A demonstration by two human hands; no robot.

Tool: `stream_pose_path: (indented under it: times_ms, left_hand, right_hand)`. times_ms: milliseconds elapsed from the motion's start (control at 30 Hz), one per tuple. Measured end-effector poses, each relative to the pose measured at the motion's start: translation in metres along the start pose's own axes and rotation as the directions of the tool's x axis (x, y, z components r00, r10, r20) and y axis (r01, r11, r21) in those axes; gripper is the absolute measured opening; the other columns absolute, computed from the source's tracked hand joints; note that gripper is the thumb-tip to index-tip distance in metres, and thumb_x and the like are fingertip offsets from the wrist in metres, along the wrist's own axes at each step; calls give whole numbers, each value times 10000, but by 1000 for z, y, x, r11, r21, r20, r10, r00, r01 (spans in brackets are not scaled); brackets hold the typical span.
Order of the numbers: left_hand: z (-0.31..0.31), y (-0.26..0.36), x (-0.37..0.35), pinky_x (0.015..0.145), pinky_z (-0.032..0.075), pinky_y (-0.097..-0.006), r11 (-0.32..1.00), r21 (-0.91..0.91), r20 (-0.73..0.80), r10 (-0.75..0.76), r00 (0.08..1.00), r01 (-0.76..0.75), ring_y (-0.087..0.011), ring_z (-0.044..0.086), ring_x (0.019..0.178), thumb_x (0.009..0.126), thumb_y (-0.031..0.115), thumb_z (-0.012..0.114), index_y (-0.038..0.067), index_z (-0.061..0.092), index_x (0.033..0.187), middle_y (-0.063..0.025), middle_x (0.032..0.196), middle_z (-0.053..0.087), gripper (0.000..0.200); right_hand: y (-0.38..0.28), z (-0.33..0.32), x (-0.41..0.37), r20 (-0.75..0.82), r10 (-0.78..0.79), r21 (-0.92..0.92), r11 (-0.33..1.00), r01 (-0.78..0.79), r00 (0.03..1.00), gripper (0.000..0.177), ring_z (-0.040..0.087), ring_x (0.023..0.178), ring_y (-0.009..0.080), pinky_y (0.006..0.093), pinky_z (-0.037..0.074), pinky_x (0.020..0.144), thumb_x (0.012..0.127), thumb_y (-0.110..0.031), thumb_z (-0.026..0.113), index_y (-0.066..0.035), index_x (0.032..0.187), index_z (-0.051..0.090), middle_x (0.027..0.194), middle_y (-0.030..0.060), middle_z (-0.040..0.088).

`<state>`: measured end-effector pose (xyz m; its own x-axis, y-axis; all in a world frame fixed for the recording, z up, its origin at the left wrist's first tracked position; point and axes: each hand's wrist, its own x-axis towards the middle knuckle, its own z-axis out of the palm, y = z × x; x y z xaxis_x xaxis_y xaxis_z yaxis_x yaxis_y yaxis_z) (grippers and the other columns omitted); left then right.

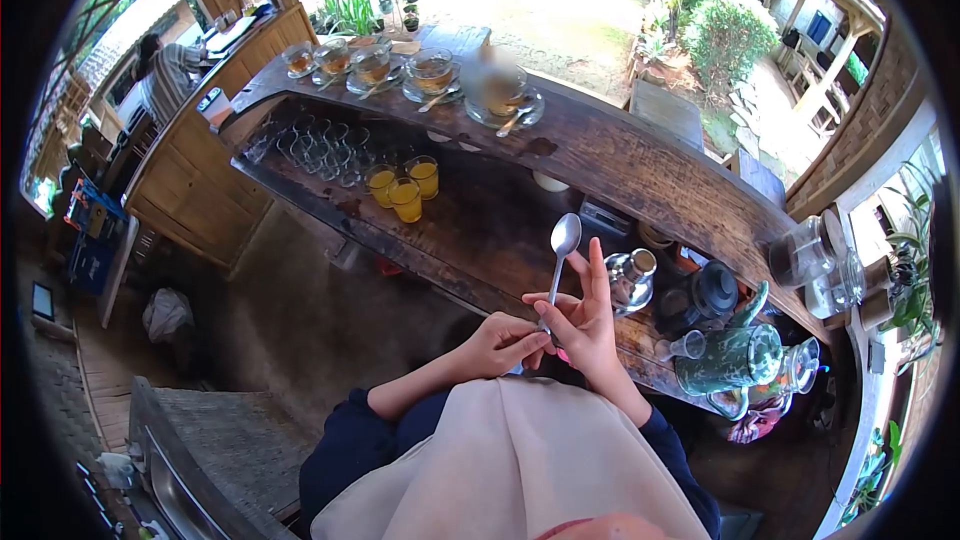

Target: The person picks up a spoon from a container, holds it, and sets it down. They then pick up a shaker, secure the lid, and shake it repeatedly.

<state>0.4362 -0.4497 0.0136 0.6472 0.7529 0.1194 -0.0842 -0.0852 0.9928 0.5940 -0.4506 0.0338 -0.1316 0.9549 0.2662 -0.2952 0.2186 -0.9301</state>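
Note:
A metal spoon [565,236] stands upright in front of my chest, its bowl at the top. My right hand [588,325] grips the spoon's handle between thumb and fingers, with one or two fingers pointing up. Against the lower end of the handle, my left hand [505,342] is closed in a pinch. A small pink and pale-blue bit shows beneath the hands; I cannot make out what it is. Just right of my right hand, a shiny metal shaker [630,285] stands on the lower counter.
Several glass cups of tea on saucers [430,70] line the upper wooden counter [640,155]. Below are three glasses of orange drink [405,198] and empty glasses [325,150]. A green speckled pitcher [730,358] and jars [805,250] stand right. A person [165,80] is at far left.

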Motion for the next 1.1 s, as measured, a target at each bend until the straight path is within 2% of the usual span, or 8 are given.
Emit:
stream_pose_path:
  times_ms: [33, 100, 133, 200, 233, 333, 533, 1100]
  left_hand:
    - [-4, 0, -3, 550, 422, -228, 1000, -3, -6, -10, 1000, 10, -85, 550, 572, 940, 210, 495, 5, 654, 851, -27, 604, 579, 274]
    - [-13, 1, -9, 551, 422, -228, 1000, 2, -17, -6, 1000, 6, -85, 547, 570, 941, 210, 493, 2, 651, 847, -25, 605, 577, 278]
    - [-17, 2, -11, 552, 423, -228, 1000, 6, -24, -2, 1000, 2, -84, 544, 568, 942, 210, 491, -2, 649, 843, -23, 606, 574, 282]
    - [-24, 4, -16, 552, 423, -229, 1000, -2, -31, -12, 999, 12, -84, 541, 566, 942, 209, 490, -4, 647, 838, -24, 607, 573, 284]
    - [-28, 5, -19, 553, 423, -229, 1000, -11, -35, -25, 999, 24, -84, 537, 564, 942, 208, 490, -7, 644, 833, -24, 609, 572, 286]
    - [-37, 5, -26, 553, 425, -229, 1000, -17, -49, -24, 999, 23, -83, 532, 563, 943, 210, 488, -15, 640, 827, -25, 608, 567, 295]
    - [-57, 7, -38, 577, 444, -233, 996, -52, -17, -69, 997, 68, -88, 558, 630, 946, 177, 485, -36, 634, 838, -40, 700, 601, 282]
    - [-114, 11, -74, 560, 433, -229, 999, -27, -64, -33, 997, 31, -87, 546, 588, 949, 196, 476, -33, 646, 842, -27, 630, 575, 304]
  right_hand:
    - [3, 3, 2, 4, 0, 0, 1000, 0, 1000, 846, 623, 951, 260, 300, 529, 779, 831, 124, 505, -139, 1447, -10, 1432, 180, 239]
    - [10, 7, 5, 105, 62, 29, 997, -65, 993, 762, 633, 919, 224, 282, 525, 775, 856, 68, 523, -98, 1444, 67, 1298, 194, 457]
    - [13, 10, 6, 108, 62, 29, 997, -65, 992, 762, 633, 919, 224, 282, 525, 775, 856, 68, 523, -98, 1444, 67, 1298, 194, 457]
    - [15, 18, 9, 136, 191, -65, 981, -183, 972, 645, 639, 874, 176, 266, 515, 757, 880, 24, 521, -36, 1419, 172, 1056, 156, 631]
    - [10, 27, 10, 79, 204, -42, 979, -202, 976, 505, 640, 849, 166, 262, 507, 754, 887, 18, 513, 6, 1353, 321, 929, 139, 666]
    - [12, 34, 17, 139, 228, -190, 961, -200, 964, 439, 627, 793, 98, 208, 496, 682, 890, -35, 543, 18, 1299, 392, 914, 110, 678]
    - [15, 55, 24, 127, 262, -180, 955, -237, 957, 341, 594, 672, 57, 176, 453, 558, 894, -48, 542, 6, 1222, 463, 847, 86, 685]
    - [33, 117, 49, 160, 320, -156, 942, -296, 934, 314, 606, 728, 80, 183, 466, 584, 901, -58, 536, -16, 1205, 467, 870, 100, 677]
